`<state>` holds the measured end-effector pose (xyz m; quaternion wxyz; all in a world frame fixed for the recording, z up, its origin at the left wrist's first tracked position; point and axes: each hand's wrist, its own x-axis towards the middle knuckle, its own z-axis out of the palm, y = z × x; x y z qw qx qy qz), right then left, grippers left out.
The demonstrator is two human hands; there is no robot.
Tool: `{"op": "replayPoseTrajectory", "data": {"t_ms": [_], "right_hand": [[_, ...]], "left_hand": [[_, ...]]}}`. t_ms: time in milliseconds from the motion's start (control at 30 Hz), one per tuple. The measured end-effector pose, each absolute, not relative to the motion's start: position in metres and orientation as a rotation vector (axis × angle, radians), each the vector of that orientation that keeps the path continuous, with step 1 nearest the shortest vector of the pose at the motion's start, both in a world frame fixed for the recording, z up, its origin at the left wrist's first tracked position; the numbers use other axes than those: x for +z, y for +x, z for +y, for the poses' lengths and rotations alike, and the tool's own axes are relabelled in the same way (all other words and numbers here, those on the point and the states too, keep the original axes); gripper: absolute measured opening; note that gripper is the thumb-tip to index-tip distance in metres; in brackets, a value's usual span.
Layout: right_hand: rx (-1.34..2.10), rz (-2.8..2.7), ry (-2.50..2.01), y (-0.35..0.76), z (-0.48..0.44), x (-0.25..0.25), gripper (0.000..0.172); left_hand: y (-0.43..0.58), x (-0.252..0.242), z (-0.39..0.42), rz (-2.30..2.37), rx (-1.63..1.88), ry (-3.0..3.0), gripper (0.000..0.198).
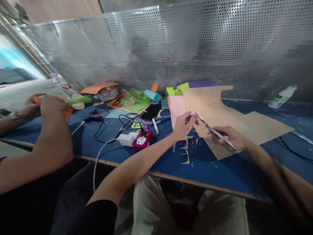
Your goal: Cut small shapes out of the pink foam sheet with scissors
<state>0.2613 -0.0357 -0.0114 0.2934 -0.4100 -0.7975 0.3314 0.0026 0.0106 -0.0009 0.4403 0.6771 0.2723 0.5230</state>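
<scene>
Scissors [218, 134], one pair, gripped in the right hand [229, 134] above tan paper [210, 106] on the bench [207, 176], blade tips at a small pink piece [194, 114] pinched by the left hand [183, 124]; pale scraps [186, 152] lying nearer the front edge, white bottle [281, 98] far right.
</scene>
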Motion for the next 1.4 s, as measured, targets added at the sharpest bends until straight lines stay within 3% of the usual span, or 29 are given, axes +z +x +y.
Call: {"op": "replayPoseTrajectory", "data": {"t_ms": [233,433,600,1400], "right_hand": [[1.018,-2.033,-1.031,0.259,-0.039,-0.013,0.08],[0.986,-2.054,-1.028,0.254,-0.044,-0.008,0.07],[1.111,-2.107,-0.888,0.251,-0.046,-0.01,0.076],[1.24,-2.061,-0.838,0.254,-0.048,-0.016,0.068]], "left_hand": [[0.002,-0.009,0.015,0.661,1.266,1.686,0.049],[0.004,-0.011,0.011,0.659,1.18,1.644,0.053],[0.008,-0.008,0.005,0.647,1.17,1.582,0.05],[0.004,-0.007,0.009,0.616,1.161,1.635,0.054]]}}
